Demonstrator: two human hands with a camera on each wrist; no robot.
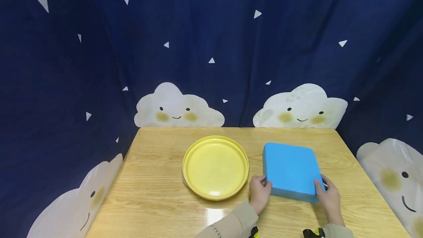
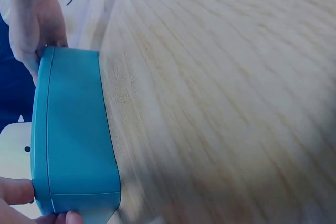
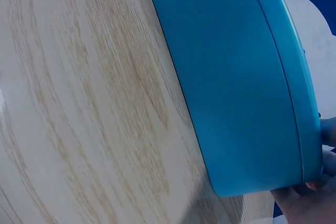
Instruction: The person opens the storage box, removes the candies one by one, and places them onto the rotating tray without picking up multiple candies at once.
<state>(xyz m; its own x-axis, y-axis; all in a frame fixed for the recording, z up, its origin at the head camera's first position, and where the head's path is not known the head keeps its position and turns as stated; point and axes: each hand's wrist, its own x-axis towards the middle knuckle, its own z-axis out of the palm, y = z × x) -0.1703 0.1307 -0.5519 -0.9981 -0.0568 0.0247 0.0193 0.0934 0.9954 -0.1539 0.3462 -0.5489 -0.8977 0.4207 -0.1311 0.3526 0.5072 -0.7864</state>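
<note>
A blue lidded box (image 1: 292,168) lies flat on the right part of the table, its smooth top facing up. A thin seam runs round its side near the top, seen on the box (image 2: 79,124) in the left wrist view. My left hand (image 1: 259,193) grips the near left corner, thumb at the front and fingers round the left side. At the near right corner, my right hand (image 1: 329,196) holds the box with its thumb on the top edge; its other fingers are partly hidden behind the side.
Left of the box sits a round yellow plate (image 1: 214,168) with a raised rim, apparently stacked on another round piece. Under both is a light wooden table (image 1: 148,179). A dark blue curtain (image 1: 198,28) with clouds and triangles hangs behind and at the sides.
</note>
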